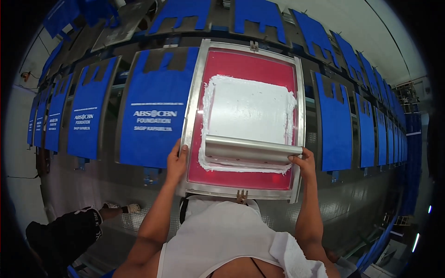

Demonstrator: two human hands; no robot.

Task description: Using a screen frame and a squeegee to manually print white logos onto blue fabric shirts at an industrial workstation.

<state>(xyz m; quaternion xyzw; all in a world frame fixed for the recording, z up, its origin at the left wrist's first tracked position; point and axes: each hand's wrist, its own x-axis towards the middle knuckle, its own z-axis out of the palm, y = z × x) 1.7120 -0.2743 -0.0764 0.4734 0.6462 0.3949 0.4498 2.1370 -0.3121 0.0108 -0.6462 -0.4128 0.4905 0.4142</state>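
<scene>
An aluminium screen frame with a red mesh lies before me, a thick patch of white ink spread on it. My left hand grips the left rail of the frame. My right hand pinches the right end of a long metal squeegee, which lies across the lower part of the ink. What is under the screen is hidden.
Boards with blue bag panels run in rows to both sides and behind; the left ones bear white print. At lower left is another person's leg in black shorts. A white cloth hangs by my right arm.
</scene>
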